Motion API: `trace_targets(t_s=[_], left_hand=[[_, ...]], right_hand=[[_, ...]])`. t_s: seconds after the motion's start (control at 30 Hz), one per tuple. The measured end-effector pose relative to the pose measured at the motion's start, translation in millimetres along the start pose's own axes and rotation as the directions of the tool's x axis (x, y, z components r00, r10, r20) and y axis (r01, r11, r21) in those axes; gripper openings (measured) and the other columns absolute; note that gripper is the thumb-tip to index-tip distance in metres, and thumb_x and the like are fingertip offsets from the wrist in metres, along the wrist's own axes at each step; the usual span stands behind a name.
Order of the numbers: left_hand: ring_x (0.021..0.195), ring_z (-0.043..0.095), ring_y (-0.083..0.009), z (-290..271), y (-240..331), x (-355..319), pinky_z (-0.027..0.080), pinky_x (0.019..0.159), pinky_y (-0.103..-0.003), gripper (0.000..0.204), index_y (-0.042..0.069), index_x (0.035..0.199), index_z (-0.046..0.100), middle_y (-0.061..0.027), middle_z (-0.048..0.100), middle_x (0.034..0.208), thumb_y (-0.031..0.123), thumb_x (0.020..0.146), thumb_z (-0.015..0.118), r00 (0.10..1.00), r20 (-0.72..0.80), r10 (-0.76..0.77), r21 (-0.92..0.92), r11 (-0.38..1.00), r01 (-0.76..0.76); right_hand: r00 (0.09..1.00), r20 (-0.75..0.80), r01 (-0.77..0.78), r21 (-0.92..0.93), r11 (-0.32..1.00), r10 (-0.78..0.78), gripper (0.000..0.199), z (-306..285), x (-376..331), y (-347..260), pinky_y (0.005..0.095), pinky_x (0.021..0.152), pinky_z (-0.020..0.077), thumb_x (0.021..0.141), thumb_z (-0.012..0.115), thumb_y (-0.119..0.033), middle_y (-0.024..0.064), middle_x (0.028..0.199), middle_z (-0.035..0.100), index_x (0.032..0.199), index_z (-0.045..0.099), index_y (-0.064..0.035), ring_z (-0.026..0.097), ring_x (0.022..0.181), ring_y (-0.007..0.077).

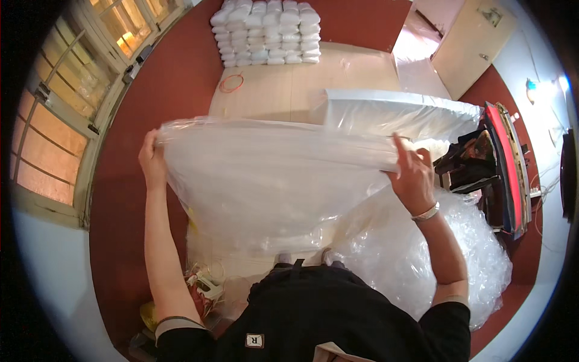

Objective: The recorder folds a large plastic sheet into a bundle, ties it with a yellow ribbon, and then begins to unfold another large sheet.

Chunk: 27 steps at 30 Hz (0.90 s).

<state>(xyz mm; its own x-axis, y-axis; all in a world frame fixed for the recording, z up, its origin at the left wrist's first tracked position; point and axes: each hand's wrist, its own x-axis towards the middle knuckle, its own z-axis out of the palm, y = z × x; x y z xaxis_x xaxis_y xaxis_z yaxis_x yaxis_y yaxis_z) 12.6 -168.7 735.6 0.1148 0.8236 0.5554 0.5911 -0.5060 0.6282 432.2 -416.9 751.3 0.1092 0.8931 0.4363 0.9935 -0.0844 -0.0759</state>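
A large clear plastic sheet (259, 181) is stretched between my two hands, its upper edge running nearly straight across in front of me. At its left top corner my left hand (152, 158) is closed on the plastic. My right hand (413, 172) grips the right end of the same edge, the index finger raised and a little blurred. The sheet hangs down toward my feet and hides part of the floor. Whether it is a bag or a single layer, I cannot tell. A big heap of crumpled clear plastic (470, 259) lies to my right, below my right forearm.
White filled packs (265, 33) are stacked against the far red wall. A plastic-covered white block (410, 105) stands beyond the sheet. Dark and red boards (506, 169) lean at the right wall. An orange cord loop (231, 83) lies on the floor; barred windows (72, 90) line the left.
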Motion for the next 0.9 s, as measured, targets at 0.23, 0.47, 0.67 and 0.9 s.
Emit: trace_targets(t_s=[0.23, 0.47, 0.67, 0.9], left_hand=[[0.082, 0.057, -0.0219, -8.5, -213.5, -417.7, 0.046, 0.073, -0.03, 0.024, 0.002, 0.099, 0.058, -0.0126, 0.058, 0.095, 0.015, 0.086, 0.043, 0.25, 0.597, -0.762, 0.671, 0.646, 0.365], [0.093, 0.057, -0.0361, 48.9, -234.3, -352.1, 0.043, 0.078, -0.043, 0.036, -0.002, 0.108, 0.054, -0.0233, 0.059, 0.097, 0.024, 0.085, 0.041, 0.014, 0.621, -0.784, 0.711, 0.571, 0.412], [0.087, 0.052, -0.0168, 146.9, -129.3, -25.8, 0.041, 0.078, -0.032, 0.024, 0.0, 0.104, 0.053, -0.0097, 0.057, 0.095, 0.007, 0.086, 0.039, 0.975, 0.091, -0.204, 0.062, 0.978, 0.199], [0.096, 0.055, -0.0293, 112.6, -189.3, -123.6, 0.042, 0.084, -0.037, 0.024, -0.001, 0.102, 0.058, -0.0176, 0.059, 0.099, 0.004, 0.08, 0.052, 0.94, 0.31, -0.141, 0.257, 0.965, 0.06]], right_hand=[[0.514, 0.858, -0.109, 0.087, 0.99, -0.019, 0.017, 235.5, -292.0, 3.0, 0.0475, 0.069, 0.0434, 0.081, 0.05, -0.023, 0.0139, 0.08, 0.063, 0.083, 0.062, -0.0109, 0.06, 0.076, 0.0283], [0.557, 0.825, -0.156, -0.007, 0.988, 0.093, 0.022, 307.1, -258.3, 4.5, 0.0463, 0.064, 0.046, 0.08, 0.046, -0.026, 0.0121, 0.082, 0.064, 0.08, 0.062, -0.0118, 0.061, 0.072, 0.0304], [0.94, -0.257, -0.253, -0.078, 0.964, 0.226, 0.005, 232.8, -1.2, 65.8, 0.0366, 0.066, 0.0397, 0.078, 0.052, -0.008, 0.0078, 0.073, 0.056, 0.078, 0.057, -0.0095, 0.052, 0.068, 0.0256], [0.969, -0.145, -0.203, -0.02, 0.979, 0.198, 0.012, 247.3, -86.1, 40.4, 0.0373, 0.076, 0.0405, 0.075, 0.059, -0.005, 0.0091, 0.074, 0.057, 0.087, 0.06, -0.009, 0.054, 0.07, 0.0254]])
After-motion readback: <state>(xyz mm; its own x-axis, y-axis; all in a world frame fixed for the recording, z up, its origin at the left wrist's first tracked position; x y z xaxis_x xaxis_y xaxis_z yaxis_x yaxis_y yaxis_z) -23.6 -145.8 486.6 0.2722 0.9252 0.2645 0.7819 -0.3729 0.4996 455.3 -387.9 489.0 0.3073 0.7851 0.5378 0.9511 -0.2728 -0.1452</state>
